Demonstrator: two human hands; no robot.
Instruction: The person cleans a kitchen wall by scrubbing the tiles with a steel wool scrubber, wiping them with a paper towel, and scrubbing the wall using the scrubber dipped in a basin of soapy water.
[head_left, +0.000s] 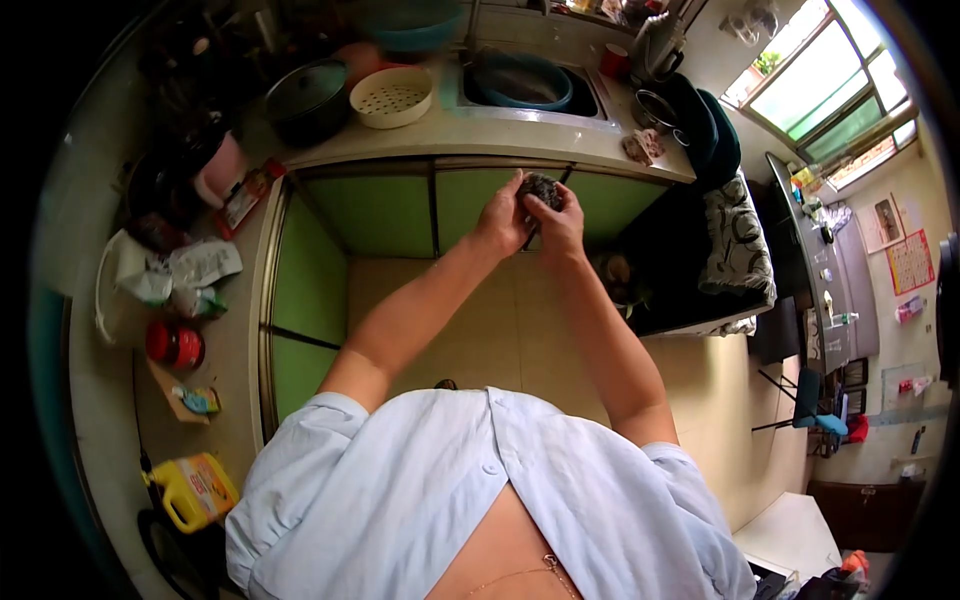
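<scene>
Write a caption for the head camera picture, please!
Left grip and right grip hold a dark clump in front of green cupboard doors.

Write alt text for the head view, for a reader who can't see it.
A person's left hand and right hand hold a dark, rough-textured wad in front of green cabinet doors in a kitchen. The counter beyond has a dark lidded pot, a cream colander and a sink with a blue basin in it.

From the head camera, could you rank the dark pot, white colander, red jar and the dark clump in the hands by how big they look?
1. Dark pot
2. White colander
3. Red jar
4. Dark clump, partly hidden between left hand and right hand, full size unsure
</scene>
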